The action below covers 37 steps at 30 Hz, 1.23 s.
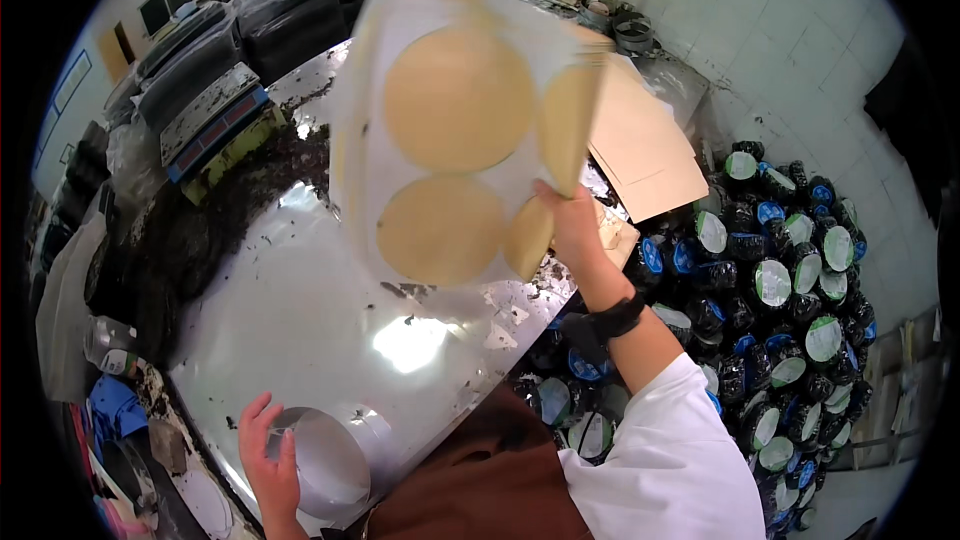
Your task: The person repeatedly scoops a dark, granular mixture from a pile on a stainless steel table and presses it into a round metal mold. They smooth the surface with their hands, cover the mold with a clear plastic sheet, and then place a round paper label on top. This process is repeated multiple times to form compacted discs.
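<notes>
My right hand [572,230] is closed on the lower right edge of a pale sheet with large round tan patches [460,100]. The sheet is raised over the metal table and blurred by motion; its right part bends back at the hand. At the table's near edge lies a wide, hollow metal ring [330,460]. My left hand [272,465] is beside the ring's left rim, fingers apart, with nothing seen in it. I cannot tell whether the thumb touches the rim.
Tan paper sheets [645,140] lie behind my right hand. Many black-wrapped round packages [770,280] are heaped on the right. A scale [215,120] stands at the far left. Dark crumbly material [190,250] covers the table's [290,310] left side.
</notes>
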{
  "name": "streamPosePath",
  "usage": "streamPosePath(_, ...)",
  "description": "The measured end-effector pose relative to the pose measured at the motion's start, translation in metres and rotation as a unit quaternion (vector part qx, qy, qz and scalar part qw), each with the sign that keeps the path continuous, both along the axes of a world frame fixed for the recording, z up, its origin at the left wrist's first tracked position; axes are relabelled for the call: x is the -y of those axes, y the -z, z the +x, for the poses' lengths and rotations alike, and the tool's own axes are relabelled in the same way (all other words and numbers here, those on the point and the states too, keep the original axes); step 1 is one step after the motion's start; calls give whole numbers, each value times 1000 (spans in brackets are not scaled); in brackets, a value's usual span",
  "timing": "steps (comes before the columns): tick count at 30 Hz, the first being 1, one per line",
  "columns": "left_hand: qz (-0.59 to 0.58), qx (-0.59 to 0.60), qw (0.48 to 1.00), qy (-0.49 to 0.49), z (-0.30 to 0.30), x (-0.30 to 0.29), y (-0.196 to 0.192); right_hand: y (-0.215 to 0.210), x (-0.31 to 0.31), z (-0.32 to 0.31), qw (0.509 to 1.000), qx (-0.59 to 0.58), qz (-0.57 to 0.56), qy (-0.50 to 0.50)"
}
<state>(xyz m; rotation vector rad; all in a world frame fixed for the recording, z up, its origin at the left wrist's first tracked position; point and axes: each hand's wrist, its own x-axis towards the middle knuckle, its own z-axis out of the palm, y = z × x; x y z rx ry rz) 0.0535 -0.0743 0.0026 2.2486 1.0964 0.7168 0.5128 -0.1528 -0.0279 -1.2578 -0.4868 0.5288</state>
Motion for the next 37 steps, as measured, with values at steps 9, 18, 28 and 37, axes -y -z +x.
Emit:
streamPosePath(9, 4, -10, 997, -74, -37, -8, 3, -29, -18, 212, 939, -129, 297, 116)
streamPosePath(18, 69, -57, 940, -330, -156, 82, 47, 86, -44, 317, 989, -70, 129, -9)
streamPosePath(28, 43, -276, 858, -432, -189, 218, 125, 48, -93, -37, 902, -20, -37, -430)
streamPosePath(37, -578, -180, 612, -509, -162, 495, 304, -43, -72, -274, 463, 413, 48, -783)
